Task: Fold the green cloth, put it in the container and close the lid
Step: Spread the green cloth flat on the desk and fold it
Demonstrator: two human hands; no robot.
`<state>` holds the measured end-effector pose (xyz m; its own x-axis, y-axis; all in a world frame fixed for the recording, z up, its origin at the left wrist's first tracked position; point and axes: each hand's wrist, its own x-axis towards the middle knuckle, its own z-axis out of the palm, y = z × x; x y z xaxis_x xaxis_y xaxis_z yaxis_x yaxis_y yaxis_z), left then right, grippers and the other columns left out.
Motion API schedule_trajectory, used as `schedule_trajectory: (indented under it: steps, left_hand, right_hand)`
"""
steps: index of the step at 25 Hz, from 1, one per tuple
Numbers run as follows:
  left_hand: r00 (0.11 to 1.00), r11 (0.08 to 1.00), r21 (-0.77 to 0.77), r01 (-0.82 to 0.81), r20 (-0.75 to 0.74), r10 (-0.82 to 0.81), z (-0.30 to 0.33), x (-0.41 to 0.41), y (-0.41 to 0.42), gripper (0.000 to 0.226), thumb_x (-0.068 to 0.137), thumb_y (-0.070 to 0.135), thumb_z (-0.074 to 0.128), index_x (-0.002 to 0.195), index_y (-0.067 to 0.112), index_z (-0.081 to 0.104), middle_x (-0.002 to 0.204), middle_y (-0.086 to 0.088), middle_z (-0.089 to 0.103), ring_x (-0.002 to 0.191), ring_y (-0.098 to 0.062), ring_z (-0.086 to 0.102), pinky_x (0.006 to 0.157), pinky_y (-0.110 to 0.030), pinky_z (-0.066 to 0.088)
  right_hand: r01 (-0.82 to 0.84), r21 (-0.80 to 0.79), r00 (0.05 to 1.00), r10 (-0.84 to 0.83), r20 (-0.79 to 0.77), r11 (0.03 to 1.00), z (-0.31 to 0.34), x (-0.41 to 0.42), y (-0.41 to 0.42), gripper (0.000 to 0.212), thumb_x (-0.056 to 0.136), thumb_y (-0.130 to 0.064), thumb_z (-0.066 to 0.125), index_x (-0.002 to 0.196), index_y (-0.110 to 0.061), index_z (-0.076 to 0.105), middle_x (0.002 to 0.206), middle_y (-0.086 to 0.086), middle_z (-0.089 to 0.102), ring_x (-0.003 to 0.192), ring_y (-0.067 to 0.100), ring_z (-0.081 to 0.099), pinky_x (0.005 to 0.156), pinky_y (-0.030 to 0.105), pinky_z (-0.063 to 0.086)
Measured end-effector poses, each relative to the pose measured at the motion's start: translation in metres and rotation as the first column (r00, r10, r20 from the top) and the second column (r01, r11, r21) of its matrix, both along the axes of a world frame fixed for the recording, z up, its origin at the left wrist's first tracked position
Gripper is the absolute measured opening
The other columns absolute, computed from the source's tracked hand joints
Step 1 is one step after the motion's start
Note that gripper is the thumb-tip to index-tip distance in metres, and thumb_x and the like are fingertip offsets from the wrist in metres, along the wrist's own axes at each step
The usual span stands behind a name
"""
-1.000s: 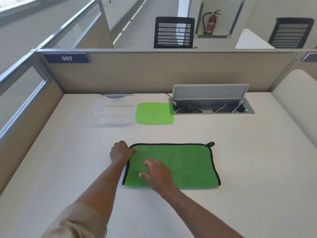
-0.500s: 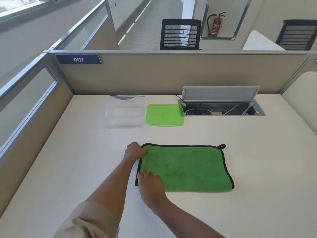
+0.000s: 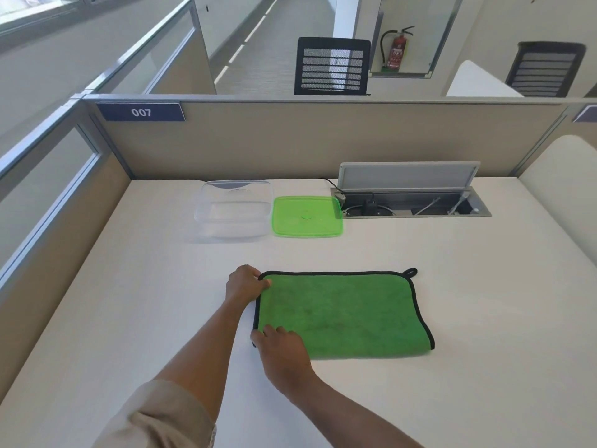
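The green cloth (image 3: 345, 313) with black trim lies folded in half on the white desk, its hanging loop at the far right corner. My left hand (image 3: 244, 282) pinches the cloth's far left corner. My right hand (image 3: 281, 349) holds the near left corner, fingers over the edge. The clear plastic container (image 3: 234, 210) stands open at the back of the desk. Its green lid (image 3: 307, 216) lies flat just to the right of it, touching its side.
An open cable tray (image 3: 413, 205) with a raised metal flap sits in the desk to the right of the lid. Beige partition walls (image 3: 307, 140) bound the desk at the back and left. A white panel rises at the right.
My right hand slid from the middle of the cloth to its near left corner. My left hand stays on the far left corner. The view shifted a little.
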<state>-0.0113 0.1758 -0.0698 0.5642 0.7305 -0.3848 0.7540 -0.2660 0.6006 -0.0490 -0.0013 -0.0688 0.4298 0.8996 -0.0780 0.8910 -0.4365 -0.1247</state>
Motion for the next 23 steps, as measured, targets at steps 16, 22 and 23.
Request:
schedule_trajectory:
  steps: [16,22,23]
  left_hand:
    - [0.974,0.999,0.044,0.001,0.227,-0.011,0.059,0.035,-0.025,0.029,0.076,0.024,0.075,0.104,0.021,0.068,0.075,0.001,0.065,0.081,-0.023,0.065,0.075,-0.033,0.054]
    - [0.956,0.995,0.081,0.055,0.282,-0.075,0.077,0.062,-0.069,0.03,0.077,0.025,0.076,0.106,0.019,0.068,0.084,-0.002,0.066,0.084,-0.022,0.065,0.073,-0.029,0.049]
    - [0.955,0.994,0.089,0.061,0.284,-0.084,0.079,0.067,-0.078,0.031,0.078,0.025,0.076,0.107,0.018,0.068,0.085,-0.002,0.066,0.083,-0.021,0.063,0.071,-0.027,0.046]
  right_hand:
    - [0.387,0.461,0.907,-0.239,-0.347,0.799,0.032,0.019,-0.031,0.013,0.087,-0.02,0.055,0.1,-0.018,0.056,0.073,-0.002,0.066,0.06,0.022,0.062,0.049,0.03,0.042]
    - [0.537,0.527,0.815,-0.244,-0.525,0.658,0.039,0.029,-0.068,0.019,0.09,-0.034,0.049,0.101,-0.02,0.056,0.078,-0.006,0.07,0.07,0.018,0.066,0.061,0.034,0.051]
    - [0.566,0.534,0.797,-0.253,-0.548,0.628,0.04,0.032,-0.075,0.02,0.09,-0.034,0.048,0.101,-0.019,0.056,0.077,-0.006,0.07,0.071,0.018,0.066,0.062,0.034,0.051]
